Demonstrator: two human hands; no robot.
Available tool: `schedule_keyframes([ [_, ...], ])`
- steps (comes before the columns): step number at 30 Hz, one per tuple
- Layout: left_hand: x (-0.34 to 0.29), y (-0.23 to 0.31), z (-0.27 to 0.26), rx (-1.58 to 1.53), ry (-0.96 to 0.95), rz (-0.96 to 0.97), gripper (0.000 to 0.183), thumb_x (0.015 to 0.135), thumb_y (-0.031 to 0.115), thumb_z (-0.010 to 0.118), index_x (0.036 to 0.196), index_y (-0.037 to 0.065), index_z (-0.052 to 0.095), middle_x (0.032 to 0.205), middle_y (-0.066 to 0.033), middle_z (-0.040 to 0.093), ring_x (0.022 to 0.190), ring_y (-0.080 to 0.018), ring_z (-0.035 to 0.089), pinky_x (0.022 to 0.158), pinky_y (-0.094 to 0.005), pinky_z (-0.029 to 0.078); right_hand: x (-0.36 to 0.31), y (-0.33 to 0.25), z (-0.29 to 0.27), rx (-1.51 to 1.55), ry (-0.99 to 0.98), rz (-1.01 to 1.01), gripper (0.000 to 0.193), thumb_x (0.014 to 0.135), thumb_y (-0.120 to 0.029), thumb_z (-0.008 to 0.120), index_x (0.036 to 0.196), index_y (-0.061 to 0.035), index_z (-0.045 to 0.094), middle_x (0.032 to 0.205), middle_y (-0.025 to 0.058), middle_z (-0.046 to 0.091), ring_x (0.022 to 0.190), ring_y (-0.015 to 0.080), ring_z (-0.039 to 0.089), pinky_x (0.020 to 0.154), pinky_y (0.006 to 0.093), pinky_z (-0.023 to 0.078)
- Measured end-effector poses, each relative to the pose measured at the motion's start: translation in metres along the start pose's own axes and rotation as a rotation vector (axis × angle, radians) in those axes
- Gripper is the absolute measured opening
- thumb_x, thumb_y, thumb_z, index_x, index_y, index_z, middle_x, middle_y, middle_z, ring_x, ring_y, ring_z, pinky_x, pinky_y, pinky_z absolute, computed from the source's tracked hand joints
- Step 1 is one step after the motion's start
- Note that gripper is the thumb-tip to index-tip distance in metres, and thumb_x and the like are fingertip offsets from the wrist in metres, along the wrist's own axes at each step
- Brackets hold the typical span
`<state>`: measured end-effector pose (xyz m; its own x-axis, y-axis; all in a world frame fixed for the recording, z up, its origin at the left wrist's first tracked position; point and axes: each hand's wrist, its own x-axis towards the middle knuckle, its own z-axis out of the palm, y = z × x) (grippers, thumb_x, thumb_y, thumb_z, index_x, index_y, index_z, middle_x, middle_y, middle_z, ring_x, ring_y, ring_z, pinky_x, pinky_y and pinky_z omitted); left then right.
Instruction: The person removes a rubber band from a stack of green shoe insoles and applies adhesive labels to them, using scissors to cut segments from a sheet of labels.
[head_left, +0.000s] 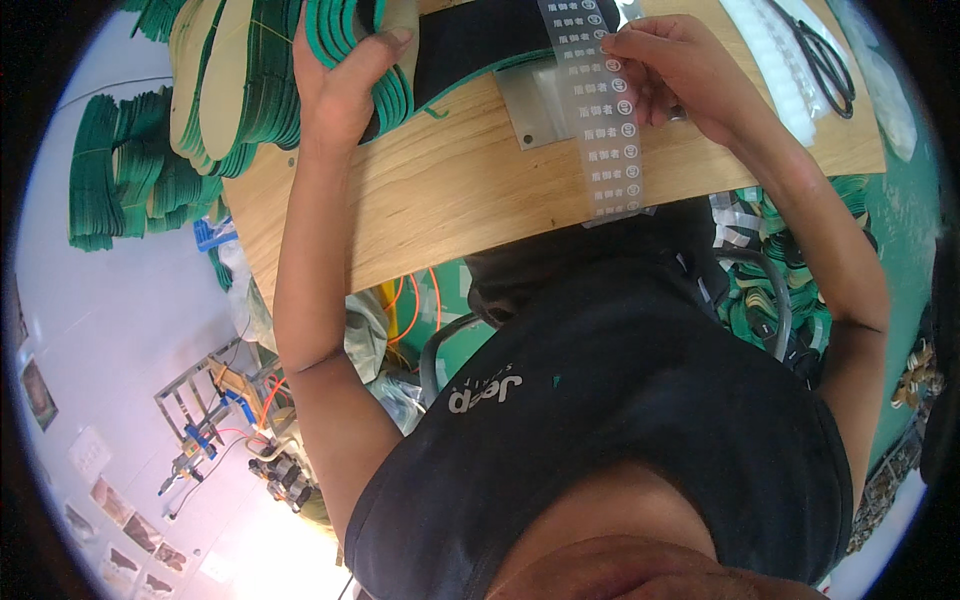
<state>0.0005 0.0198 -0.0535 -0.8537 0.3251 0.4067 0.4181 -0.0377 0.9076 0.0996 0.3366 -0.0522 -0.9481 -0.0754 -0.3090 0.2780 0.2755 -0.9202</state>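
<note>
Holding one insole stack (394,98), one label strip (603,135), two hands (340,98) (692,80)

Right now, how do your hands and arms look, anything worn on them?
Left hand and right hand are ungloved, without wristbands; the arms are bare past the elbows, up to a black top. I cannot tell about rings.

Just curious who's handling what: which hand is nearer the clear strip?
Right. The right hand touches the strip; the left hand is further left, holding green insoles.

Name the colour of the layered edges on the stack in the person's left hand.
The layered edges are green, best seen in the head view.
</note>
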Motion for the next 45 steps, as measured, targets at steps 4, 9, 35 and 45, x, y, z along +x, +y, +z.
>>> schedule_keyframes([
  [4,-0.005,0.010,0.022,0.111,0.058,-0.036,0.064,0.083,0.013,0.075,0.140,-0.002,0.050,0.131,-0.0123,0.060,0.118,-0.0238,0.058,0.104,-0.0372,0.044,0.001,-0.007,-0.002,0.003,-0.003,0.021,0.031,0.100,-0.034,0.062,0.084,-0.0085,0.063,0.065,0.0026,0.064,0.050,0.0087,0.062,0.044,0.0189,0.047],
  [9,-0.008,0.013,0.033,-0.002,0.090,-0.028,0.068,0.088,0.017,0.076,0.145,-0.003,0.045,0.135,-0.0116,0.056,0.126,-0.0220,0.051,0.109,-0.0362,0.038,0.004,-0.006,-0.004,0.037,-0.044,0.025,0.030,0.101,-0.033,0.062,0.085,-0.0073,0.064,0.066,0.0031,0.066,0.050,0.0083,0.062,0.043,0.0182,0.046],
  [35,0.002,0.042,0.064,0.171,-0.031,-0.339,0.018,0.092,0.007,0.071,0.107,0.001,0.064,0.083,0.0015,0.060,0.073,-0.0082,0.054,0.063,-0.0245,0.042,0.002,-0.004,-0.003,0.006,-0.054,-0.028,0.030,0.102,-0.033,0.062,0.087,-0.0072,0.066,0.063,0.0009,0.063,0.049,0.0068,0.062,0.041,0.0170,0.046],
  [45,0.002,0.043,0.067,0.172,-0.037,-0.391,0.010,0.092,0.009,0.072,0.098,0.003,0.066,0.080,0.0031,0.061,0.073,-0.0080,0.055,0.064,-0.0249,0.043,0.009,0.000,-0.005,0.045,-0.066,-0.037,0.030,0.102,-0.033,0.061,0.086,-0.0078,0.065,0.062,-0.0003,0.062,0.047,0.0061,0.060,0.041,0.0161,0.045],
])
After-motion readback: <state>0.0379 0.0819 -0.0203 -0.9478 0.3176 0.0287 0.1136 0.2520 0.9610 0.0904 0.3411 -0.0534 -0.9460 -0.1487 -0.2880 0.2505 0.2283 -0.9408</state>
